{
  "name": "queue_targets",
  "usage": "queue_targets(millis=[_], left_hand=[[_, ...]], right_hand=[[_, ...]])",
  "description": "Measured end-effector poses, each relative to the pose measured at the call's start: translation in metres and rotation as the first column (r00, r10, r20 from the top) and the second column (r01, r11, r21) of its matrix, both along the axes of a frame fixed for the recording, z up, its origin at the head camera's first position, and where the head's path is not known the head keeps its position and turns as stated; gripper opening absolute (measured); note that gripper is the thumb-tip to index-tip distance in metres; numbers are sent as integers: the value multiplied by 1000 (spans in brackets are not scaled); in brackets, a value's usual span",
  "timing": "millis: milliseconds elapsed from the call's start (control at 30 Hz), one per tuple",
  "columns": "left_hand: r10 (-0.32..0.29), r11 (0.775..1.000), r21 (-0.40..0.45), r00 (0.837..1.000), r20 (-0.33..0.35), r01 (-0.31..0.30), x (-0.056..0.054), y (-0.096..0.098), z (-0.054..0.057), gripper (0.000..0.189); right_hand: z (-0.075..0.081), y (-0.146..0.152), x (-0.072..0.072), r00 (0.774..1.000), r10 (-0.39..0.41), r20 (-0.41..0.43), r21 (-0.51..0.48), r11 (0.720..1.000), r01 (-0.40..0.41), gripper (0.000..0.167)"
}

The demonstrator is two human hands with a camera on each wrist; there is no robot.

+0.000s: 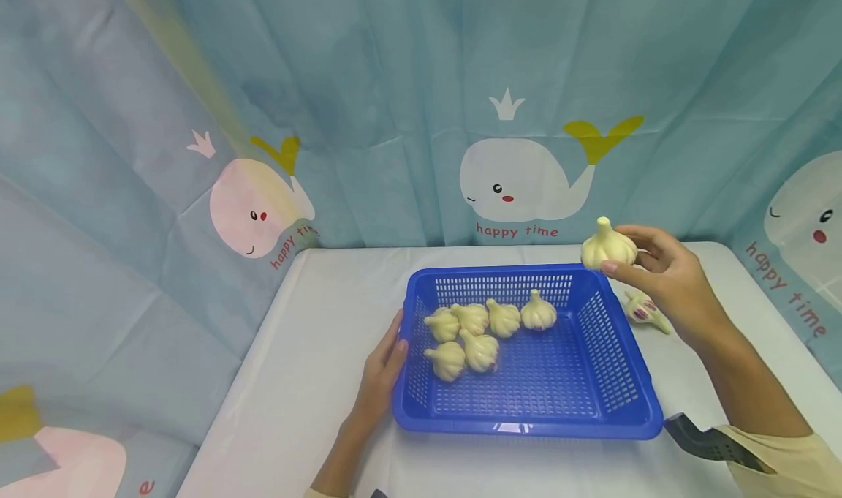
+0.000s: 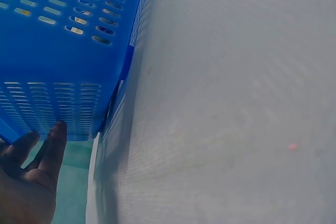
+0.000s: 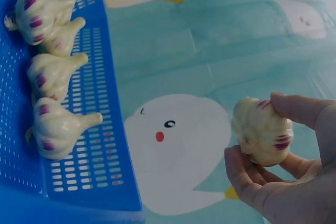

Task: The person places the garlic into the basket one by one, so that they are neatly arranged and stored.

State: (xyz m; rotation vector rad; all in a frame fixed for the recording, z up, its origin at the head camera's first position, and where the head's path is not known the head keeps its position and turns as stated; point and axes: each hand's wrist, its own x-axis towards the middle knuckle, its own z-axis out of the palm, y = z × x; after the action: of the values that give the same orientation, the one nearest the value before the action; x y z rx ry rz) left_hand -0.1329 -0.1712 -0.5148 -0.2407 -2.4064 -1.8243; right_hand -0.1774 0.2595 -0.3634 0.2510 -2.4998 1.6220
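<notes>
My right hand (image 1: 664, 271) holds a garlic bulb (image 1: 607, 248) between thumb and fingers, stem up, above the back right corner of a blue basket (image 1: 526, 434). Purple streaks mark that garlic bulb (image 3: 262, 132) in the right wrist view. Inside the basket, several more garlic bulbs (image 1: 480, 350) sit toward the left and back. My left hand (image 1: 381, 374) rests against the basket's left side. In the left wrist view its fingers (image 2: 55, 148) lie extended along the slotted outer wall. Another garlic bulb (image 1: 643, 309) lies outside the basket on the right, partly behind my right hand.
The basket stands on a white-covered table (image 1: 316, 337). A blue curtain (image 1: 381, 118) printed with whales hangs behind the table and along its sides. A dark strap piece (image 1: 713, 443) shows at my right sleeve (image 1: 783, 461).
</notes>
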Motion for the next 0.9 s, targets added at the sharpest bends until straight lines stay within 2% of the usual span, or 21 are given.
queue_targets(millis=[267, 500, 900], left_hand=[[-2, 1000, 2, 1000, -7, 2, -1, -1, -2, 55], [0, 1000, -3, 1000, -4, 0, -1, -1, -2, 55], [-5, 1000, 2, 1000, -16, 5, -2, -1, -4, 55]], right_hand=[[4, -12, -7, 999, 37, 5, -41, 998, -37, 58], [4, -22, -12, 999, 43, -9, -24, 999, -43, 59], [-1, -32, -20, 993, 110, 46, -28, 994, -109, 64]])
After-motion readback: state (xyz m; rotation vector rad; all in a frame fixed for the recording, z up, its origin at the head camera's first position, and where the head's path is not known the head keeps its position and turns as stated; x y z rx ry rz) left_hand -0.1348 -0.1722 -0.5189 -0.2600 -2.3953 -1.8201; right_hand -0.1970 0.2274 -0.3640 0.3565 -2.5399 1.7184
